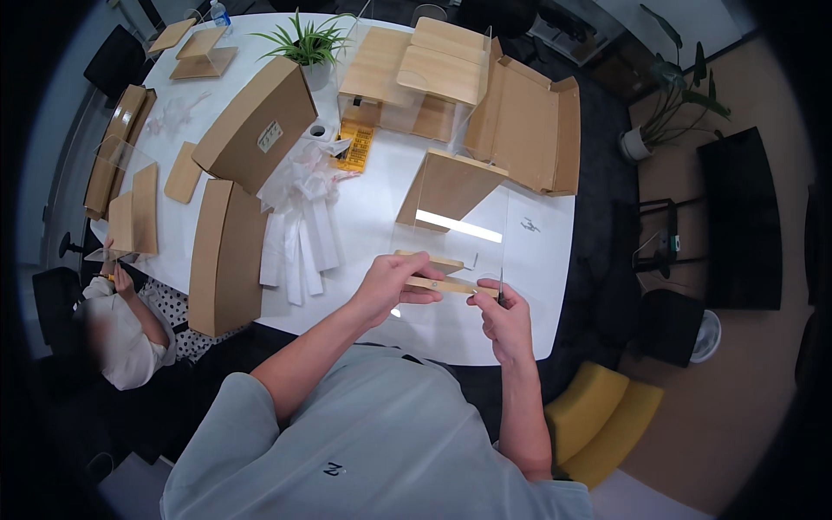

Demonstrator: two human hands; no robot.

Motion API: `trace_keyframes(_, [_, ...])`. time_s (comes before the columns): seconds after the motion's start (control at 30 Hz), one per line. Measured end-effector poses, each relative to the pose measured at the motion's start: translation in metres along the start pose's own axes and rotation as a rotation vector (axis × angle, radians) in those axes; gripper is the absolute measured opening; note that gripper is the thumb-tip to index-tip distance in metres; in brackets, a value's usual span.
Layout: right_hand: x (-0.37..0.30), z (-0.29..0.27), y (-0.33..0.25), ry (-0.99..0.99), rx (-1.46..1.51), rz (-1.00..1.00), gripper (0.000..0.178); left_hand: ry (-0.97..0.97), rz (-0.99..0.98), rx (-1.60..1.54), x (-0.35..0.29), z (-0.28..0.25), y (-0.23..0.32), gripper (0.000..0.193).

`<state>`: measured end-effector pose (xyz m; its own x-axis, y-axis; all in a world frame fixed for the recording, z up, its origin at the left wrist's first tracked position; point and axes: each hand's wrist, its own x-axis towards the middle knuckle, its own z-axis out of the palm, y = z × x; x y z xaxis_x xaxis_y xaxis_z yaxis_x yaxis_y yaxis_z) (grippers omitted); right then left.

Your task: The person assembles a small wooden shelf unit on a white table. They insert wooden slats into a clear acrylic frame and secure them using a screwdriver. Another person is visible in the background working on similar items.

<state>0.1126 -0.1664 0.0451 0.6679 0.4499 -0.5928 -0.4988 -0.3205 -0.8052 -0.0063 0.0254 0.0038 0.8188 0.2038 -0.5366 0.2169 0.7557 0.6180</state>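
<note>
My left hand (394, 290) is closed round a narrow light wooden piece (446, 286), held level above the near table edge. At the right end of that piece, my right hand (507, 322) pinches a slim dark tool (500, 293) with a thin upright shaft; its exact kind is hard to make out. Just beyond my hands stands a clear acrylic panel (451, 227), with a wooden board (451, 184) leaning behind it. Small dark hardware pieces (529, 224) lie in a little heap on the white table (542, 260), right of the panel.
Cardboard boxes (256, 126) and white packing wrap (303, 208) lie to the left. Farther back are an assembled wood-and-acrylic stand (442, 65), an open carton (520, 121) and a potted plant (316, 52). Another person (130, 338) sits at the left, holding an orange-handled tool near wooden boards.
</note>
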Motion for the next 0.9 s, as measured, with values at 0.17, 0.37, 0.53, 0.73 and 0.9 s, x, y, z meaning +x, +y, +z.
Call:
trace_keyframes(0.17, [0.000,0.004,-0.004,0.025,0.009,0.009,0.035,-0.221,0.067,-0.131,-0.001,-0.017,-0.007,0.053])
trace_keyframes(0.37, [0.001,0.004,-0.005,0.020,0.033,-0.003,0.032,-0.413,0.117,-0.107,-0.001,-0.035,-0.008,0.048])
trace_keyframes(0.53, [0.001,0.005,-0.003,0.029,0.027,-0.012,0.029,-0.407,0.216,0.223,-0.001,-0.033,-0.007,0.062])
trace_keyframes(0.73, [0.001,0.003,-0.001,0.030,0.052,-0.006,0.030,-0.268,0.369,0.594,0.002,-0.035,-0.012,0.034])
trace_keyframes(0.9, [0.002,0.001,0.003,0.044,0.021,-0.005,0.030,-0.111,0.800,1.319,0.002,-0.043,0.001,0.022])
